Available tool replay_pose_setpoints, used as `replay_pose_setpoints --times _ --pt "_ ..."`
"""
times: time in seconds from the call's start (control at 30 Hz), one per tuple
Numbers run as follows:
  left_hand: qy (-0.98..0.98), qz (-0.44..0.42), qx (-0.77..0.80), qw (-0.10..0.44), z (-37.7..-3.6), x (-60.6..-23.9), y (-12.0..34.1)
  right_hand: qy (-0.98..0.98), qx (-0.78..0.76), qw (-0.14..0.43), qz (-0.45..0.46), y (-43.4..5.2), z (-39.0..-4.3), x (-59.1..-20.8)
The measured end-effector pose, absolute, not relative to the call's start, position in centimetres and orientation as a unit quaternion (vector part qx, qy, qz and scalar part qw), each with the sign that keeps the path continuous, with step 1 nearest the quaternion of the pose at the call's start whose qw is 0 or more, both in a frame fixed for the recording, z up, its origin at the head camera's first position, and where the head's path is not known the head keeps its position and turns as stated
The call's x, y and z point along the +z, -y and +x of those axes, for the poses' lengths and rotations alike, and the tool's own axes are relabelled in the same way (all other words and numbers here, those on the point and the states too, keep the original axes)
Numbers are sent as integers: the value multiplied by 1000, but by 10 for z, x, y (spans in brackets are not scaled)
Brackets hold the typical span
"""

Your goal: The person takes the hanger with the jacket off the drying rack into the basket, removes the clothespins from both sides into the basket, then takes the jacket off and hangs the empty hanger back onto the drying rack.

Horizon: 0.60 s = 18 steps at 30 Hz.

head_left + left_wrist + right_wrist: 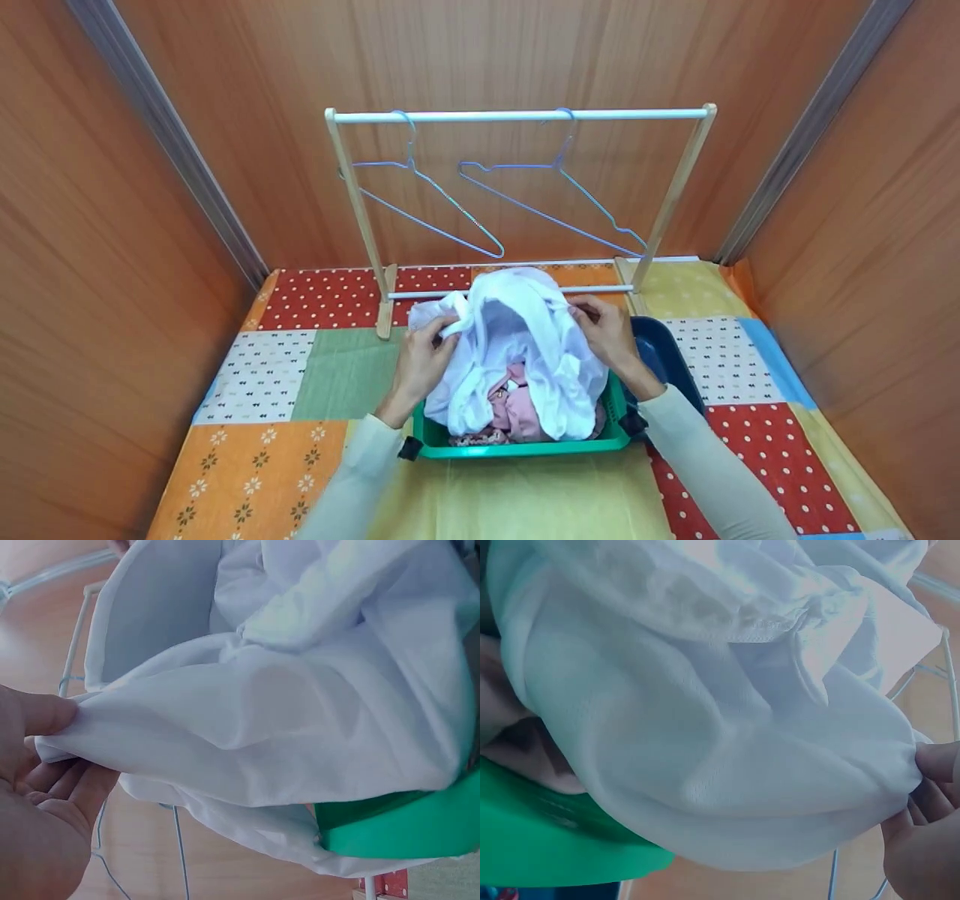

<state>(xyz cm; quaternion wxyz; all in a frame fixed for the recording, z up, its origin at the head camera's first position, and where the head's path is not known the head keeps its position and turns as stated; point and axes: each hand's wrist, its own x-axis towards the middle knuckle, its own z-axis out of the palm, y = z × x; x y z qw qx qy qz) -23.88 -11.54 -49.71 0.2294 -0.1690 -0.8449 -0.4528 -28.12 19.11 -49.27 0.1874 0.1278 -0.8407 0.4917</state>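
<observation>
A white garment [517, 345] is lifted partly out of a green basket [525, 448], its lower folds still hanging inside. The left hand [421, 358] pinches one edge of the cloth between thumb and fingers [45, 720], and the right hand [611, 334] pinches the opposite edge the same way [934, 765], so each grip is tight on the fabric and the garment is spread between them. Pink clothing [514, 409] lies in the basket under the white one. A dark blue basin [664, 352] sits just beside the basket on the right. The basket rests on a counter covered with a patchwork cloth [255, 442]. Behind stands a wooden rack [517, 115] with two blue wire hangers [551, 202] hooked on its rail.
</observation>
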Motion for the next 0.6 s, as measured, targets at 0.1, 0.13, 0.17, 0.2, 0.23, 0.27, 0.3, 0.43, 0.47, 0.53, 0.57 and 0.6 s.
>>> replay_pose_setpoints --times 0.1,0.13,0.17,0.2,0.23,0.27,0.3,0.43,0.47,0.53,0.57,0.6 --pt "845 -190 -442 234 -231 -501 113 843 471 211 155 -188 -272 -496" --pt "846 -198 -437 234 -228 -503 112 846 458 217 167 -187 -269 -497" --pt "848 -205 -433 230 -225 -504 112 848 446 222 181 -186 -266 -499" --pt "850 -213 -426 224 -222 -505 112 851 433 224 194 -185 -263 -501" --pt "854 -220 -420 214 -219 -506 112 855 420 224 207 -184 -260 -503" --pt "859 -226 -413 201 -216 -507 111 858 411 219 218 -183 -257 -505" --pt "865 -232 -403 188 -213 -509 111 862 403 208 228 -183 -254 -507" --pt "887 -266 -350 141 -204 -515 107 878 369 169 252 -179 -242 -516" --pt "891 -273 -338 132 -202 -517 106 882 358 161 260 -178 -240 -518" --pt "897 -288 -315 118 -198 -521 102 888 332 149 282 -178 -237 -522" --pt "901 -293 -303 106 -197 -523 101 890 319 144 293 -178 -235 -524" --pt "904 -300 -290 99 -196 -526 99 893 304 136 304 -178 -234 -525"
